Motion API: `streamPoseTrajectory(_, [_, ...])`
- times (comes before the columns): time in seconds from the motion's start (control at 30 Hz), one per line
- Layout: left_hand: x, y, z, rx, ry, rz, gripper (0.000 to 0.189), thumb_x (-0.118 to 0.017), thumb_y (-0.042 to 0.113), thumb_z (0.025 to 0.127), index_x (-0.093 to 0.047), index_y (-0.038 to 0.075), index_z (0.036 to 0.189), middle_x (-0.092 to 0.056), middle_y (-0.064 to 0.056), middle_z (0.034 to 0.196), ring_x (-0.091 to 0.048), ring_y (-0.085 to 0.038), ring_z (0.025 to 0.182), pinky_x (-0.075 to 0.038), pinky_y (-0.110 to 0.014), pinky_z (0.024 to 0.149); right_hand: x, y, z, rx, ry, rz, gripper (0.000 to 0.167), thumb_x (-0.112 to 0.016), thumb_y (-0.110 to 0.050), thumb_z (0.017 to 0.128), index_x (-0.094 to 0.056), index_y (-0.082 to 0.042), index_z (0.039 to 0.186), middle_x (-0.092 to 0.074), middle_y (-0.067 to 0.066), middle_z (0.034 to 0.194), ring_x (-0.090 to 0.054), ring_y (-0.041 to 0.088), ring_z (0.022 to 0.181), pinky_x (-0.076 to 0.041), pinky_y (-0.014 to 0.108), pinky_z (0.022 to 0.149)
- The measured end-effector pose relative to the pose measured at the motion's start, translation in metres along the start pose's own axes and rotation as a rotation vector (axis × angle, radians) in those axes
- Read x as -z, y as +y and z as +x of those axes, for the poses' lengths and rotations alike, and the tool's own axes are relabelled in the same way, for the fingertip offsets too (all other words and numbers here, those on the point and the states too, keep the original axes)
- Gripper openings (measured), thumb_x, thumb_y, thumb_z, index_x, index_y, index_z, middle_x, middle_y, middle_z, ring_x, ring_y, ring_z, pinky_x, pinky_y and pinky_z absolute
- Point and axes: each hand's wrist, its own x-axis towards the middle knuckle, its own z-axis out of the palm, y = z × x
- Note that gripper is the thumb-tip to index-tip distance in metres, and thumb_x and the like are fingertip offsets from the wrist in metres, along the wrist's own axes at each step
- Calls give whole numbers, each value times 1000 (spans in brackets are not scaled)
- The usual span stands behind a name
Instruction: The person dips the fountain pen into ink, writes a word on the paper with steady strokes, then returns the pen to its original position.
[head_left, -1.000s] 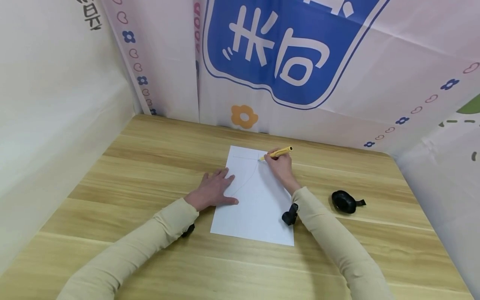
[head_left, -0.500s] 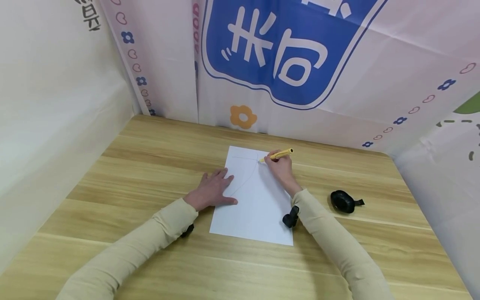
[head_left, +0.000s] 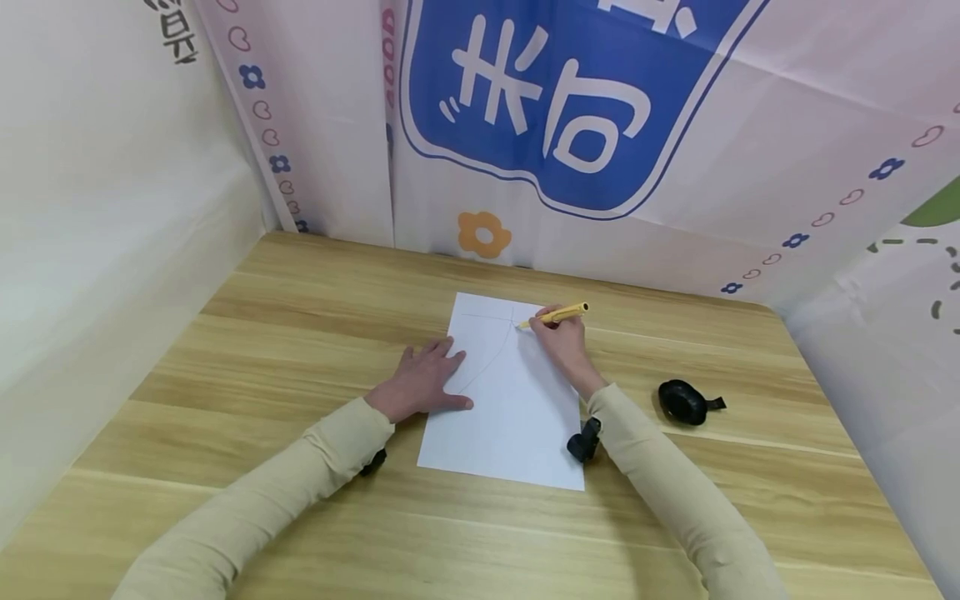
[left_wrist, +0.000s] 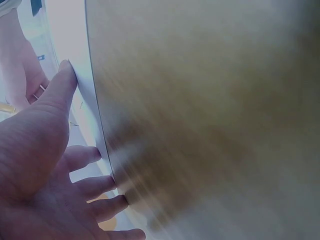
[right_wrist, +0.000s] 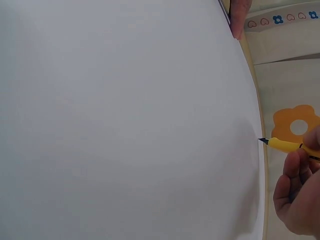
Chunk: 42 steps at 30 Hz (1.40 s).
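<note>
A white sheet of paper [head_left: 501, 425] lies on the wooden table, bearing thin strokes near its top: a horizontal line, a short upright one and a long curve down to the left. My right hand [head_left: 564, 343] pinches a yellow fountain pen [head_left: 564, 313], its tip at the paper beside the crossing of the lines. In the right wrist view the pen's dark nib [right_wrist: 263, 140] points left. My left hand [head_left: 423, 383] rests on the sheet's left edge, fingers spread, thumb on the paper. The left wrist view shows the left fingers [left_wrist: 95, 187] extended along the edge.
A black oval case [head_left: 683, 402] with a short strap lies on the table [head_left: 480, 542] to the right of the right forearm. A printed cloth wall [head_left: 337, 167] stands behind the table. A black wrist camera [head_left: 583, 442] hangs over the paper's right edge.
The pen tip and right hand have shifted slightly down the paper, and the right wrist has moved a little toward me. The left hand stays in place on the sheet.
</note>
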Motion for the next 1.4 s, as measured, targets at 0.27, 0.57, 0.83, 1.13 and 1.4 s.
streamPoseTrajectory(0.27, [0, 0, 0, -5, 5, -5, 83, -64, 54, 83, -37, 7, 145, -23, -20, 155, -21, -39, 143, -20, -68, 108, 2, 3, -3, 6, 6, 7, 16, -63, -14, 86, -65, -1, 94, -64, 13, 92, -52, 11, 76, -42, 19, 68])
streamPoseTrajectory(0.57, [0, 1, 1, 7, -5, -12, 83, -64, 54, 83, -35, 7, 146, -21, -20, 156, -19, -38, 144, -18, -68, 108, 6, 5, -7, -19, 0, 9, 17, -64, -14, 85, -64, -1, 95, -64, 13, 93, -52, 11, 77, -42, 19, 68])
streamPoseTrajectory(0.83, [0, 0, 0, 7, -4, -19, 83, -64, 53, 83, -35, 7, 146, -21, -20, 156, -19, -39, 144, -18, -68, 108, 9, 6, -13, -24, 0, 11, 16, -65, -15, 85, -65, -1, 94, -61, 8, 87, -50, 10, 74, -41, 20, 67])
streamPoseTrajectory(1.13, [1, 2, 0, 9, -11, -27, 83, -64, 52, 84, -35, 7, 146, -20, -21, 156, -19, -39, 144, -17, -68, 109, 15, 9, -19, -27, -8, -9, 16, -65, -16, 86, -65, -2, 93, -62, 7, 86, -50, 10, 74, -40, 19, 66])
streamPoseTrajectory(1.4, [1, 1, 0, 0, -7, -24, 83, -64, 52, 84, -35, 6, 146, -20, -21, 156, -19, -40, 144, -16, -69, 108, 20, 10, -24, -37, -2, 15, 16, -66, -15, 85, -64, -1, 93, -61, 7, 86, -49, 10, 73, -40, 20, 67])
